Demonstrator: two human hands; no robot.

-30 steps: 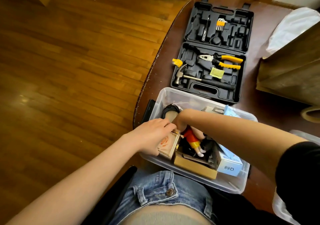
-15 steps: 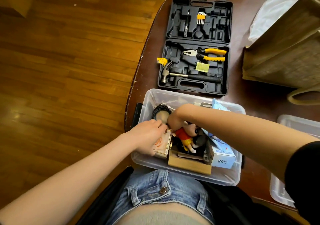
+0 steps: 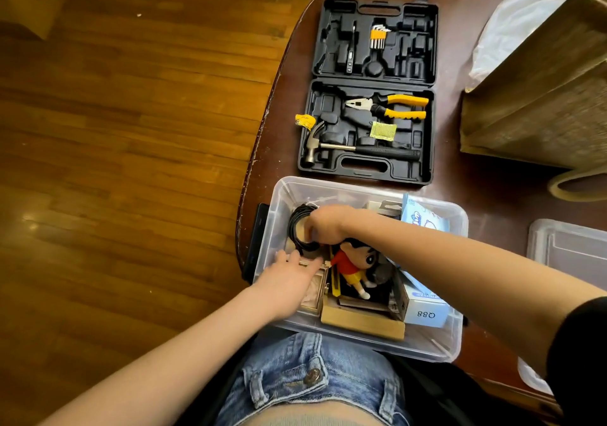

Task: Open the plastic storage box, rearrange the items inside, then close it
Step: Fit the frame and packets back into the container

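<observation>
The clear plastic storage box (image 3: 331, 185) stands open on the table's near edge, right in front of me. My right hand (image 3: 325, 225) reaches into its far left corner, fingers curled round a coil of black cable (image 3: 296, 232). My left hand (image 3: 289, 281) lies flat with straight fingers on a small beige box (image 3: 313, 297) at the box's left side. A doll in a red shirt (image 3: 354, 266) lies in the middle on a brown cardboard box (image 3: 361, 323). At the right stands a blue carton marked Q88 (image 3: 425, 309). The box's clear lid (image 3: 570, 251) lies to the right.
An open black tool case (image 3: 369, 163) with hammer, pliers and hex keys lies just beyond the box. A brown paper bag (image 3: 542, 97) and a white plastic bag (image 3: 512, 25) stand at the far right. A flat black object (image 3: 257, 238) lies against the box's left wall.
My right hand has shifted left onto the cable coil, uncovering the doll. My left hand has straightened its fingers over the beige box. The view has tilted slightly.
</observation>
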